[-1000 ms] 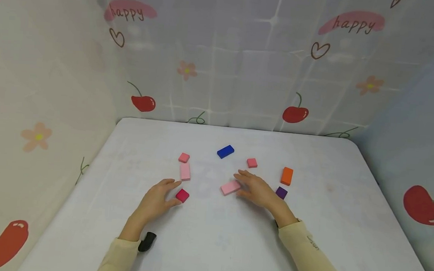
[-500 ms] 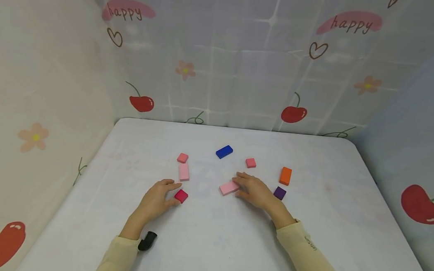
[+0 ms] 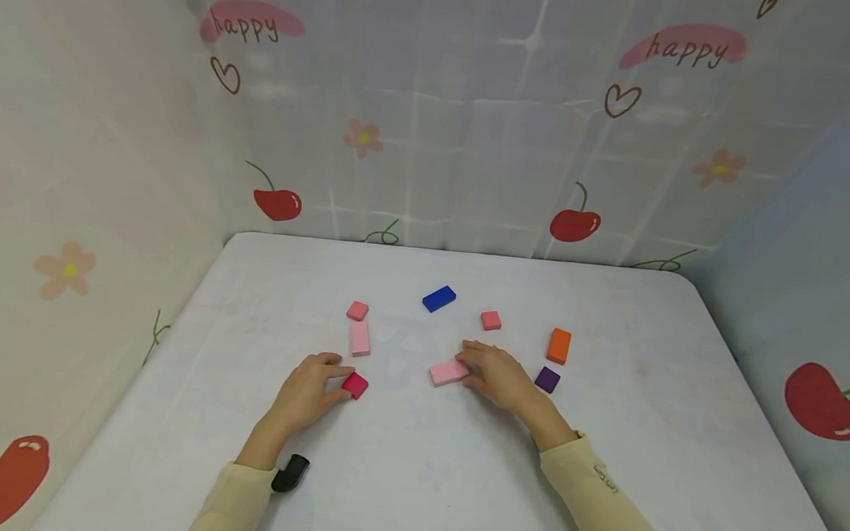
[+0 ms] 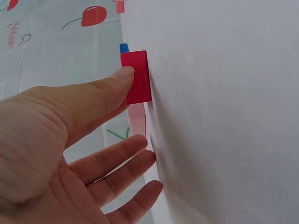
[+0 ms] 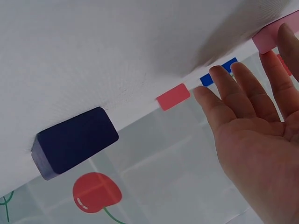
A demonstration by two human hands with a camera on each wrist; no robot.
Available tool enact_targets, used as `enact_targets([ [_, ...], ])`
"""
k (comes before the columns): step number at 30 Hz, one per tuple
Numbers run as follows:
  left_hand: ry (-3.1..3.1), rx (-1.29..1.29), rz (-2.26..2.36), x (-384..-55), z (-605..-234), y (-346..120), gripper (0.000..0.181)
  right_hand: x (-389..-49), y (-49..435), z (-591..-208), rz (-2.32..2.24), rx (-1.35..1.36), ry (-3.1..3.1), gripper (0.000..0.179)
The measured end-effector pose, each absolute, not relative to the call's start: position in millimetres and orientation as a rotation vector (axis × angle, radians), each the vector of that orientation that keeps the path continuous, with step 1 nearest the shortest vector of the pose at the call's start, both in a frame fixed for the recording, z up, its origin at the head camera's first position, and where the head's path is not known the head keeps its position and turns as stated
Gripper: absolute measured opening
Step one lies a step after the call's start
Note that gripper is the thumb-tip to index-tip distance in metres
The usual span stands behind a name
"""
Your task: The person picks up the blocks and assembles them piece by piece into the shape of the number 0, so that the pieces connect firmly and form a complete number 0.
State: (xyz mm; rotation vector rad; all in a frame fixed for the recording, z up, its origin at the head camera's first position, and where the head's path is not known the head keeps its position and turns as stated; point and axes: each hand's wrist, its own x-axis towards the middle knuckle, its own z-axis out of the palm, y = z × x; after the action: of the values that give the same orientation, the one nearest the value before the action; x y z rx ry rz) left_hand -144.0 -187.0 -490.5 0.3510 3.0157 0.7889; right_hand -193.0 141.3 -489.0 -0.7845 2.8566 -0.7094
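Note:
On the left of the table, my left hand (image 3: 305, 394) pinches a crimson block (image 3: 355, 385) between thumb and index finger. The left wrist view has the thumb flat against the face of this red block (image 4: 137, 77), with the other fingers spread below. My right hand (image 3: 503, 377) grips the right end of a light pink oblong block (image 3: 448, 372) with thumb and index finger. In the right wrist view only part of that pink block (image 5: 268, 38) appears at the upper right, and the remaining fingers stay extended.
Another light pink block (image 3: 360, 339) lies beyond the left hand, with a small coral block (image 3: 357, 310) behind it. A blue block (image 3: 439, 299) and a second coral block (image 3: 491, 321) lie farther back. Right of the right hand are an orange block (image 3: 559, 346) and a purple block (image 3: 547, 379).
My left index finger has closed in on the crimson block. The right thumb and finger have closed on the pink block, whose right end has turned slightly toward me.

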Motion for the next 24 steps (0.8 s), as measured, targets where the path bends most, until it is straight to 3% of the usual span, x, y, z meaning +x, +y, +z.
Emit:
enact_targets([
  [24, 3.044, 0.398, 0.72, -147.3, -490.6, -173.8, 0.032, -178.5, 140.2, -483.5, -0.655, -0.683, 2.841, 0.031],
])
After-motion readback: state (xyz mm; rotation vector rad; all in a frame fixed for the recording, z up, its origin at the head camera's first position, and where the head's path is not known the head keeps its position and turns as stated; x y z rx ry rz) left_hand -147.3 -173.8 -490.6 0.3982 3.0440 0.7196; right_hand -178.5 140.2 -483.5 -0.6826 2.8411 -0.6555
